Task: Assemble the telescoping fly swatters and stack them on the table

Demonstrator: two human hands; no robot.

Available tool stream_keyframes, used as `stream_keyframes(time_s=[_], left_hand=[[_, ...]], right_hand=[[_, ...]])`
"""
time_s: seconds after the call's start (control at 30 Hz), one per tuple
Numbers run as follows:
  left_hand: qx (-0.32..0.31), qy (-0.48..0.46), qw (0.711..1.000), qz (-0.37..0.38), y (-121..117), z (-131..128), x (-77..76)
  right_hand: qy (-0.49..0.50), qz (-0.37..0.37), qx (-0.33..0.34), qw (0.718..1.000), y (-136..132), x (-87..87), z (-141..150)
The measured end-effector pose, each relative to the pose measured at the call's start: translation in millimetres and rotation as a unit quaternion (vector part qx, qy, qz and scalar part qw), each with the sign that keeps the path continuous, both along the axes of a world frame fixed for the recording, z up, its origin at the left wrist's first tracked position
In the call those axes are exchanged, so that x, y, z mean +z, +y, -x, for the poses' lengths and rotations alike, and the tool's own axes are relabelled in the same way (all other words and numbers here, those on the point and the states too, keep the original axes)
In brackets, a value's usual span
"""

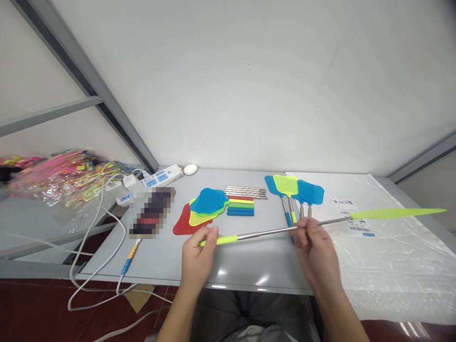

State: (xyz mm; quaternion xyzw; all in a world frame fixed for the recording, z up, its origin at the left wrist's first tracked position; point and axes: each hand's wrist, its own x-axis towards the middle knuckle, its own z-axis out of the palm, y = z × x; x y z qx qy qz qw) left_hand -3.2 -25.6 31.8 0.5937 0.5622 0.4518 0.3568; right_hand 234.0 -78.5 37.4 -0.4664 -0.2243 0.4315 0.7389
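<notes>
A fly swatter with a yellow-green grip, a metal telescopic rod and a yellow-green head seen edge-on is held across the front of the table. My left hand is closed round its grip end. Farther along, my right hand pinches the metal rod. Behind that hand lie several assembled swatters with blue and yellow heads, their handles partly hidden by it. To the left, loose blue, yellow and red swatter heads overlap. Beside them are coloured grip sleeves and bare metal rods.
White power strips and a blurred-out device with a white cable occupy the table's left side. A clear plastic bag with a label covers the right side. Bagged colourful items are piled at far left. A wall stands behind.
</notes>
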Motion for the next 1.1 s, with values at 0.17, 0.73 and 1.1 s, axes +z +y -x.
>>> stream_keyframes(time_s=[0.17, 0.73, 1.1], left_hand=[[-0.07, 0.022, 0.997, -0.016, -9.7, -10.5, 10.3], [-0.068, 0.006, 0.995, -0.068, 1.4, -10.1, 4.8], [-0.25, 0.06, 0.966, -0.04, -13.6, -38.4, 3.9]], right_hand=[[-0.018, 0.032, 0.116, 0.993, 0.5, -5.0, 28.5], [0.042, 0.004, -0.003, 0.999, 6.9, 15.3, 2.7], [-0.046, -0.019, 0.019, 0.999, 18.2, 5.4, 35.7]])
